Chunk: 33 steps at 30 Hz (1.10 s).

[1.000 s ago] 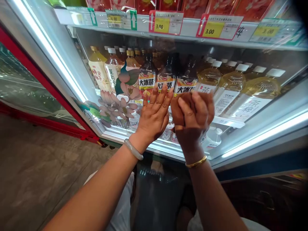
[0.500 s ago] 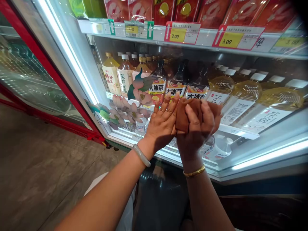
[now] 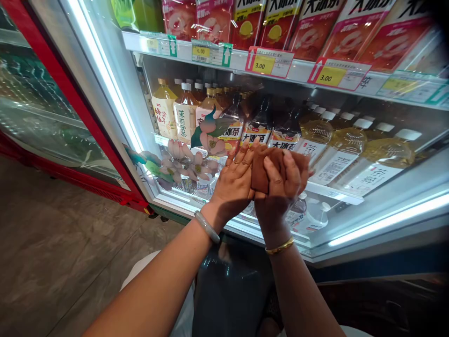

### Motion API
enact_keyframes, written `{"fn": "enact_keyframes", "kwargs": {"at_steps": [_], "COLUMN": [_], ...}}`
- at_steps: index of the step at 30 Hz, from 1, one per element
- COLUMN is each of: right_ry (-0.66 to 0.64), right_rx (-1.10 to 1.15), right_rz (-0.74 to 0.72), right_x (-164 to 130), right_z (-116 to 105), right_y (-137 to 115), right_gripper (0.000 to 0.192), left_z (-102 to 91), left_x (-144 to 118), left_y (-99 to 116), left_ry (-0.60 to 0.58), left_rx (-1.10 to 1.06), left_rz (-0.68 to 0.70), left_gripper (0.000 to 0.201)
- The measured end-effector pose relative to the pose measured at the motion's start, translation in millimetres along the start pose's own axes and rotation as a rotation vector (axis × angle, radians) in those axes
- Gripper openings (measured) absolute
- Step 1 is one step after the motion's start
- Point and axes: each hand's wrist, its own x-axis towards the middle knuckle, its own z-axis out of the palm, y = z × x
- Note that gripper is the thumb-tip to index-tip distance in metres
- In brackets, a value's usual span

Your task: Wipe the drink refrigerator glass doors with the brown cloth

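Nearest the camera, a smooth, grey, stone-like bangle (image 3: 206,227) is circling the left wrist, and a thin gold-coloured bracelet (image 3: 279,246) is circling the right. Either hard ring could be knocking the glass if a wrist were dipping too close.

Farther out, the left hand (image 3: 233,185) is facing its palm toward the glass door (image 3: 196,72), fingers straight and slightly fanned, gripping nothing; whether the whole palm is pressing there, I cannot tell. If it is, bare skin could be leaving smudges. Just beside it, the right hand (image 3: 277,194) is clamping a brown cloth (image 3: 260,173) with curled fingers, and the cloth is sitting in front of the glass door. The fabric is looking soft, matte and suede-like, bunching into folds around the fingertips, with a flatter flap lying toward the left hand. A loose fold could be slipping if the grip were weakening, and fingernails could then be scraping the glass.

On that slick, reflective surface a flower decal (image 3: 196,164) is spreading pink petals and green leaves; rubbing cloth could be catching its border. Behind, 3 dark-capped iced tea bottles (image 3: 257,135) are standing upright beside clear, white-capped bottles of pale tea (image 3: 351,145). Higher up, boxy red cartons (image 3: 245,28) are lining a white shelf (image 3: 238,57), its flat price tags (image 3: 269,62) showing 3.00 and 4.00.
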Motion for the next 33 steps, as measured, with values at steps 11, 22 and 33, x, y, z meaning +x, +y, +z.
{"fn": "enact_keyframes", "kwargs": {"at_steps": [11,22,33], "right_ry": [-0.009,-0.179,-0.198], "right_rx": [0.055,0.036,-0.023], "right_rz": [0.096,0.033,0.014], "right_x": [2.2,-30.1,-23.0], "right_z": [-6.5,-14.8,-1.2], "right_y": [1.6,5.5,-9.8], "right_gripper": [0.04,0.036,0.045], "left_z": [2.5,-3.1,8.2], "left_x": [-12.4,-13.1,-27.0], "left_y": [-2.8,-11.7,-12.4], "left_ry": [0.006,0.034,0.039], "left_rx": [0.029,0.008,0.018], "left_rz": [-0.004,-0.023,-0.068], "left_gripper": [0.081,0.077,0.087]}}
